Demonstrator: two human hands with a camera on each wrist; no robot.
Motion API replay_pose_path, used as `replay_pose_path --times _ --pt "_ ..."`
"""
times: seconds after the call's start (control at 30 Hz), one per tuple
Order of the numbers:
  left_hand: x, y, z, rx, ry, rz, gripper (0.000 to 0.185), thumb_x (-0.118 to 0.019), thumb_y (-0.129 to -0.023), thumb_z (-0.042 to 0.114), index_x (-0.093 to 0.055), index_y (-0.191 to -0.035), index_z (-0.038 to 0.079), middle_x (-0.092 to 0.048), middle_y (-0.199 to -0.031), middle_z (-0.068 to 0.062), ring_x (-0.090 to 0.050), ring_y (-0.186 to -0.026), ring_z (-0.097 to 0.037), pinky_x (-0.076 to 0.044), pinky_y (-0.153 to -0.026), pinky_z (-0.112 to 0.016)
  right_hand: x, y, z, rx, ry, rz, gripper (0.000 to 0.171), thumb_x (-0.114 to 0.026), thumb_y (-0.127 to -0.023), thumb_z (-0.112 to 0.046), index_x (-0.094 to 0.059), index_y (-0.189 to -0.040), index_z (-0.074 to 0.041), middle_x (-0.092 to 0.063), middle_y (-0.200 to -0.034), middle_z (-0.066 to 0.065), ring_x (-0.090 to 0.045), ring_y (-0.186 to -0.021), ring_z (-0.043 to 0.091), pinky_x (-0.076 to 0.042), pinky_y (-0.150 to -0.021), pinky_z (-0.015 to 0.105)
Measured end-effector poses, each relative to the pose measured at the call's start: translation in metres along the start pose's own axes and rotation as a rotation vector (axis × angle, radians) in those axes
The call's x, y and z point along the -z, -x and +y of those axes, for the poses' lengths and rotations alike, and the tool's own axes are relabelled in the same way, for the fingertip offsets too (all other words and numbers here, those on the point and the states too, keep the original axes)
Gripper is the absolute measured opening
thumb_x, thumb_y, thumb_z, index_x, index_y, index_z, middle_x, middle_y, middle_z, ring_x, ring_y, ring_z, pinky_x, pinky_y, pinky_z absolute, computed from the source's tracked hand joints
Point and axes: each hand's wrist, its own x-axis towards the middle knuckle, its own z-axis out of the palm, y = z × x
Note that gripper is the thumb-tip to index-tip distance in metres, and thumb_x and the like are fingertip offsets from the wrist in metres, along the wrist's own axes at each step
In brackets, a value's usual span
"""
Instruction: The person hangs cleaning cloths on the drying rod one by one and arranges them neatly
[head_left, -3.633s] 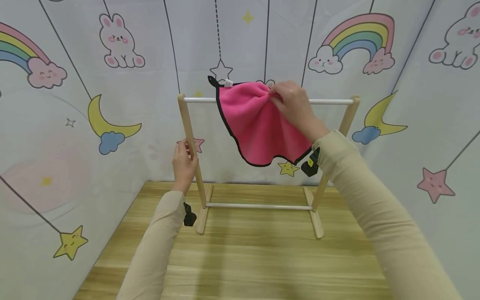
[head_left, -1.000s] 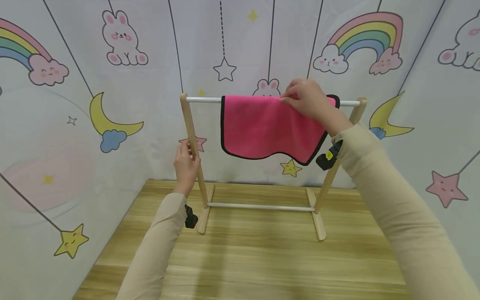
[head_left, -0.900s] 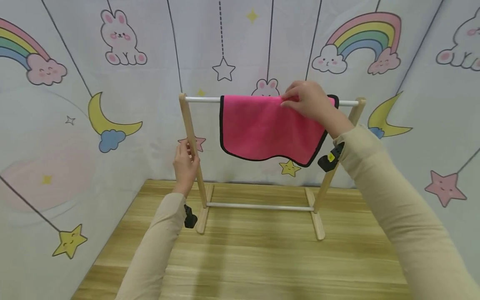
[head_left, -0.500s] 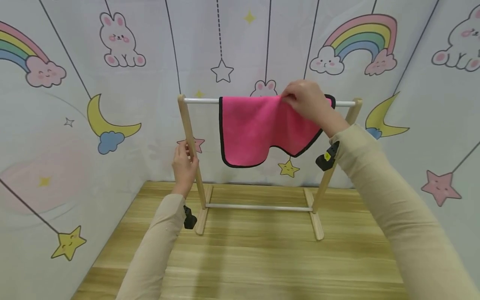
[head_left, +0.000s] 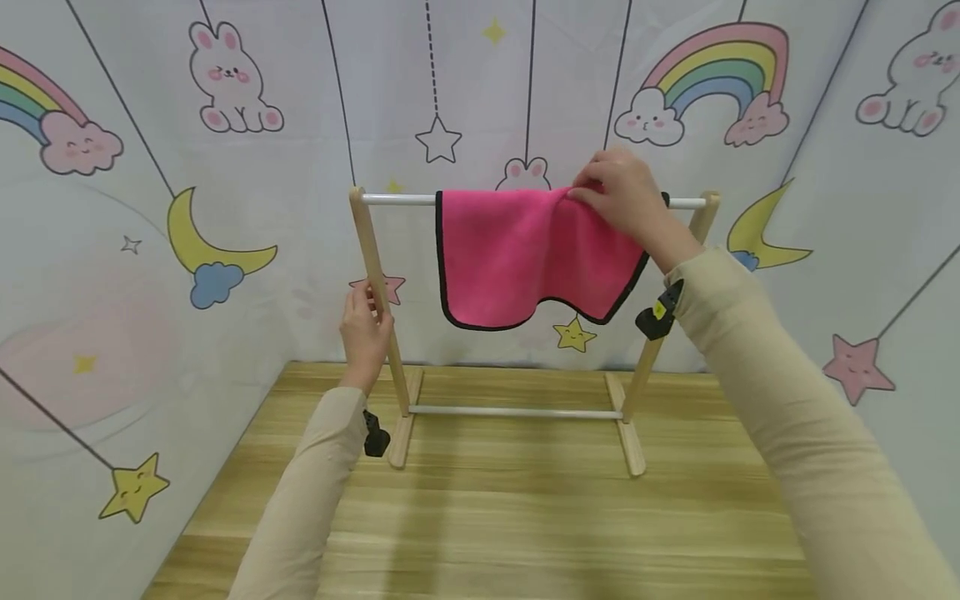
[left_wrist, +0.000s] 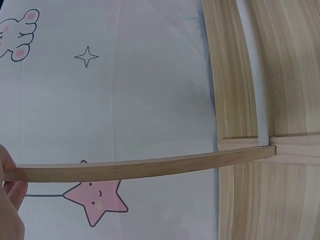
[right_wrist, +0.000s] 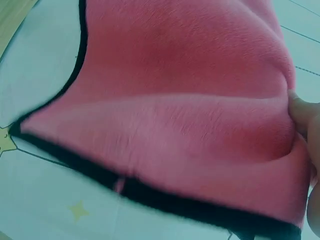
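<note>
Over the last few seconds the pink cloth [head_left: 487, 258] has gone from a loose bunch hanging from our right hand [head_left: 624, 193] to a sheet draped along the bar [head_left: 397, 201]. The white label that poked up to the left of the grip is out of sight.

In the last second the change is smaller: the front, which hung nearly flat below the pinch, now carries a fold running down from it, and the black edging [head_left: 491, 327] lifts in a sharper hump beneath.

Our right thumb and fingers are pinched together on the cloth at its top line; the right wrist view shows creases spreading from the thumb, with the fingertips behind hidden. Our left hand [head_left: 366, 333], below and well to the left of that grip, has stayed curled around the wooden post [head_left: 367, 242].

For the work, we judge that the bar now bears most of the cloth and the pinch serves to adjust rather than carry. The side nearest the post hangs straight, while the part just under the right grip is puckered. We cannot tell how much hangs behind the bar.
</note>
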Motion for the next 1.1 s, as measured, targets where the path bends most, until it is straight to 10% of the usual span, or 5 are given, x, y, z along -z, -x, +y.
replay_pose_path --times 0.23,0.53,0.8,1.1 --pt "0.002 0.0 -0.001 0.01 0.007 -0.011 0.043 -0.058 -0.077 -0.011 -0.047 -0.118 -0.001 -0.053 -0.102 -0.02 -0.058 -0.088 -0.03 -0.055 -0.071 -0.037 0.004 0.015 0.009 0.073 0.073 -0.105 0.031 -0.065 -0.084 -0.015 -0.064 -0.111 -0.001 -0.064 -0.102 0.015 -0.052 -0.094 0.028 -0.049 -0.079 0.039" --pt "0.001 0.0 -0.003 -0.001 -0.008 -0.011 0.041 -0.057 -0.079 -0.009 -0.047 -0.118 -0.002 -0.052 -0.101 -0.02 -0.058 -0.087 -0.031 -0.055 -0.069 -0.038 0.0 0.032 0.031 0.185 0.027 0.17 0.027 -0.07 -0.079 -0.01 -0.066 -0.103 0.001 -0.063 -0.106 0.017 -0.055 -0.102 0.029 -0.049 -0.085 0.042" --pt "0.001 0.0 -0.003 0.0 -0.014 -0.005 0.042 -0.057 -0.077 -0.01 -0.047 -0.117 -0.003 -0.053 -0.1 -0.021 -0.058 -0.086 -0.031 -0.055 -0.069 -0.038 0.0 0.033 0.036 0.261 0.017 0.206 0.018 -0.069 -0.078 -0.004 -0.069 -0.094 0.004 -0.066 -0.092 0.017 -0.059 -0.091 0.03 -0.051 -0.079 0.041" --pt "0.002 0.0 -0.001 0.007 -0.006 -0.012 0.04 -0.057 -0.078 -0.01 -0.047 -0.116 -0.004 -0.052 -0.1 -0.021 -0.058 -0.087 -0.031 -0.055 -0.07 -0.038 0.012 0.012 0.03 0.085 -0.004 0.121 0.021 -0.059 -0.087 -0.01 -0.066 -0.104 0.001 -0.063 -0.108 0.017 -0.055 -0.106 0.029 -0.044 -0.094 0.041"
